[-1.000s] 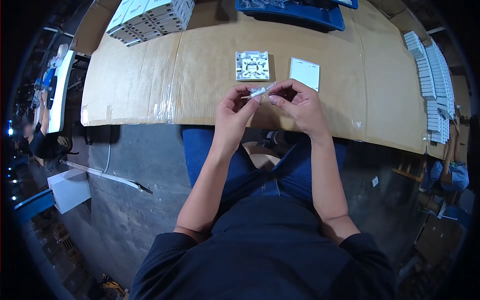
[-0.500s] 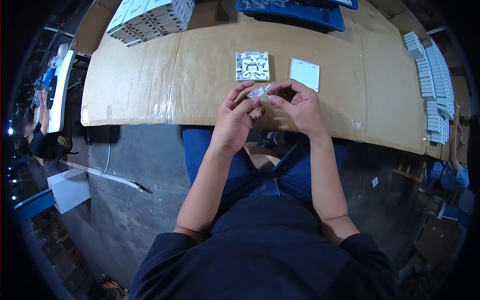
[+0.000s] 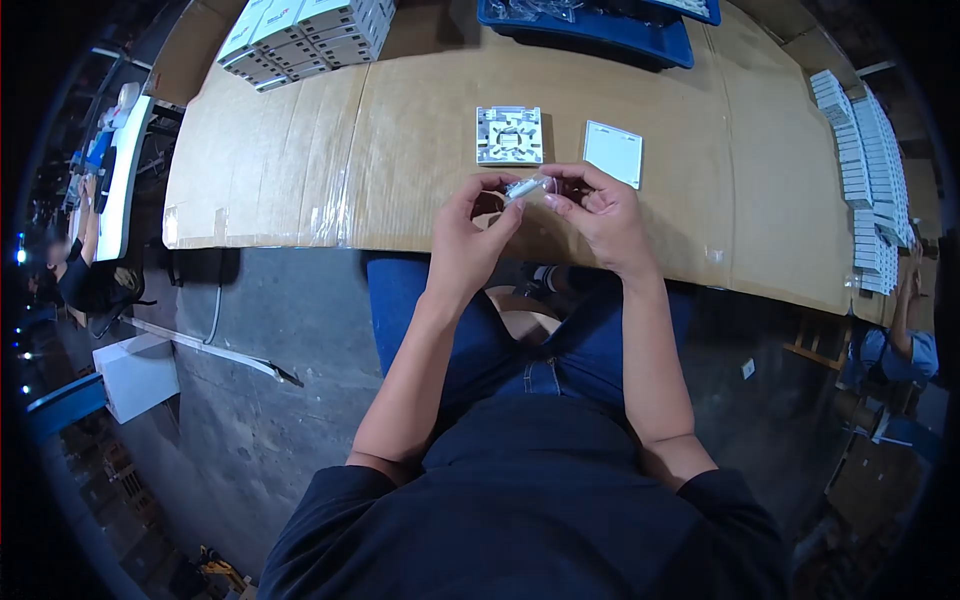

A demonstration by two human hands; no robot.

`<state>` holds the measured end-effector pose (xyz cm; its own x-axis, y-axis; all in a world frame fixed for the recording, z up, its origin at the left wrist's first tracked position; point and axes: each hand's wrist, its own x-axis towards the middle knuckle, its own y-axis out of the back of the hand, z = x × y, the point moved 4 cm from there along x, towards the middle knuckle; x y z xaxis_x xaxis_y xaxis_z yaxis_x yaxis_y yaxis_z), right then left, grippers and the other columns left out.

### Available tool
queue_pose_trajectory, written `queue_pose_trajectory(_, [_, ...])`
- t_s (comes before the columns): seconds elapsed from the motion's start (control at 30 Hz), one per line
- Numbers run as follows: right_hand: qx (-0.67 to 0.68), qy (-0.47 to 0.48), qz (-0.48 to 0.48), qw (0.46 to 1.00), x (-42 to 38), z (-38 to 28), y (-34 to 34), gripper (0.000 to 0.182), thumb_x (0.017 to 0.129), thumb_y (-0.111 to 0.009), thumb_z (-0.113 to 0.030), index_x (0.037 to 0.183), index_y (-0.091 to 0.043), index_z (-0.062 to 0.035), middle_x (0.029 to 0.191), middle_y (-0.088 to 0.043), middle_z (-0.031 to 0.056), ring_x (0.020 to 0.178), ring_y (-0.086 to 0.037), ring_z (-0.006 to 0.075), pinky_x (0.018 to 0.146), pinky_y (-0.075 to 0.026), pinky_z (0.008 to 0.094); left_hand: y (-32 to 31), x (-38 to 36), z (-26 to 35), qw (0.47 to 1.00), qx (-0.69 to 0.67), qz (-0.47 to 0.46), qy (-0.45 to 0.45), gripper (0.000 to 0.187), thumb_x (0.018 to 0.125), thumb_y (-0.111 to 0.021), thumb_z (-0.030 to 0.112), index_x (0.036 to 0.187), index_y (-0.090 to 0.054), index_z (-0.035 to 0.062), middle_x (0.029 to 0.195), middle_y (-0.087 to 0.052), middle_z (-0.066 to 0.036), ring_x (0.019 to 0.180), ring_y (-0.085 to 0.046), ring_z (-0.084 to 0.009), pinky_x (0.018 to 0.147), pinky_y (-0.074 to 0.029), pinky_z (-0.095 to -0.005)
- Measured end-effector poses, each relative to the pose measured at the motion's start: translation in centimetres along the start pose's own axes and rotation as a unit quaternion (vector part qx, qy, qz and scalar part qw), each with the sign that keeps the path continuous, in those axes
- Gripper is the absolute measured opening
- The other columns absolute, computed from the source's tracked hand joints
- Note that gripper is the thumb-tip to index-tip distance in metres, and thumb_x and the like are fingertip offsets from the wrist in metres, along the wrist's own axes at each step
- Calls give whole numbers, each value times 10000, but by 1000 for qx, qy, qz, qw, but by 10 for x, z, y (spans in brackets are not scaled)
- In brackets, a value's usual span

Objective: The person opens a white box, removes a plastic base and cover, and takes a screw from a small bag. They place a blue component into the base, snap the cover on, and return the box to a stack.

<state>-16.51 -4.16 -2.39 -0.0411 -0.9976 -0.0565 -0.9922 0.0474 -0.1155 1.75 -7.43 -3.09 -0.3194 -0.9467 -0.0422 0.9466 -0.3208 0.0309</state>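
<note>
Small packet point(image 3: 524, 188): it is between the two hands, held above the near part of the worktop point(image 3: 400, 150). It looks like a white piece in clear film, but the piece is small and the film shines, so I cannot say exactly what is inside.
Left fingers point(image 3: 488, 181): the thumb and index finger are nearly together, with the packet pinched at their tips. Half a second ago the index finger was lifted away from it; now it has come down again.
Right fingers point(image 3: 580, 174): they are curled, with only a small gap between thumb and index finger, and the clear film at the right end of the packet is caught in this gap. Their position has changed very little.
Change in the grip: the packet now has fingers at both ends, where a moment ago the left grip was looser. In my judgement the left fingers have taken a new hold, and the handling of the packet is not yet finished.
Open square housing point(image 3: 509, 155): it lies just beyond the packet and the fingertips, its inner side up. No finger touches it, and it has stayed in its place.
Flat white panel point(image 3: 613, 155): it lies just beyond the right fingers, to the right of the housing; it also has not been moved.
Blue tray point(image 3: 640, 48): well beyond the right fingers, with clear-wrapped things inside.
Stacked white boxes point(image 3: 305, 42): well beyond the left fingers, and to their left.
</note>
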Motion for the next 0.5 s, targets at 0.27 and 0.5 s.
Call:
queue_pose_trajectory(0.27, [-112, 58, 48, 991, 23, 8, 9, 199, 939, -709, 31, 1124, -767, -13, 1029, -704, 38, 927, -655, 119, 832, -535, 258, 16, 32, 10, 965, 200, -30, -169, 241, 900, -757, 19, 1140, -750, 35, 984, -714, -81, 844, -667, -170, 752, -527, -298])
queue_pose_trajectory(0.5, [-261, 121, 48, 957, 66, 7, 9, 152, 931, -730, -16, 1079, -761, -5, 957, -697, 59, 841, -646, 128, 753, -523, 267, 33, 77, 2, 918, 311, -29, -244, 208, 915, -755, 122, 1104, -751, 36, 985, -724, -109, 823, -668, -254, 748, -521, -375])
